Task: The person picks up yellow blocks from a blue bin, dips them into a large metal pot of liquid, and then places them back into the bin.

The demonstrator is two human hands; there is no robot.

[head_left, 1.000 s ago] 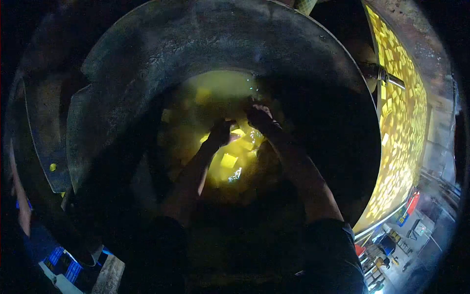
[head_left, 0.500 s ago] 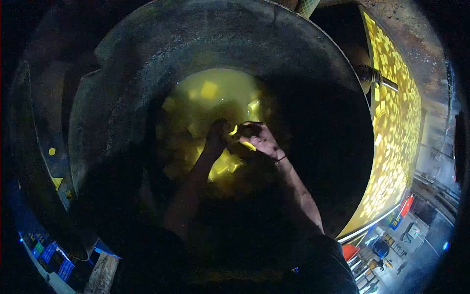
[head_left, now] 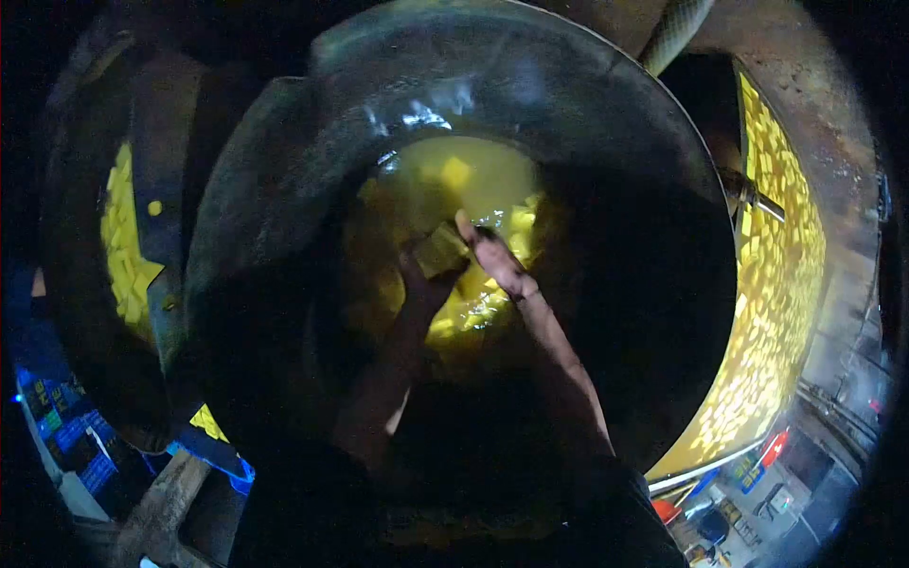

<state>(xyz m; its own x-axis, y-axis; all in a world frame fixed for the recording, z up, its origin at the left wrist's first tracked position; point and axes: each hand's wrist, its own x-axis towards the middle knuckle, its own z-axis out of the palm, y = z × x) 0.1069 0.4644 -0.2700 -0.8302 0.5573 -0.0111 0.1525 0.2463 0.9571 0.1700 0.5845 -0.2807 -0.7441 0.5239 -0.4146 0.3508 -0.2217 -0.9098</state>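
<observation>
Inside a big dark round vat, my left hand point(head_left: 423, 284) grips a square yellow block point(head_left: 442, 251), which looks dim in the shade. My right hand point(head_left: 502, 263) is beside the block's right edge, fingers stretched out and pointing up and left. Below both hands is cloudy yellow liquid point(head_left: 497, 156) at the vat's bottom. A bright yellow piece point(head_left: 456, 173) lies in it beyond my hands, and more pieces point(head_left: 483, 310) gleam nearer to me and to the right. Deep shadow hides much of my left forearm.
The vat's rim point(head_left: 696, 142) curves around both arms. On the right, a wide tank point(head_left: 772, 275) holds many yellow pieces, with a metal pipe point(head_left: 765, 204) jutting over it. Further yellow pieces point(head_left: 123, 251) are at the left. A wooden beam point(head_left: 166, 502) and blue crates point(head_left: 80, 426) stand lower left.
The view has shifted, so the vat sits further right and more yellow pieces show at left. The block now shows clearly in my left hand; my right hand's bent fingers have straightened.
</observation>
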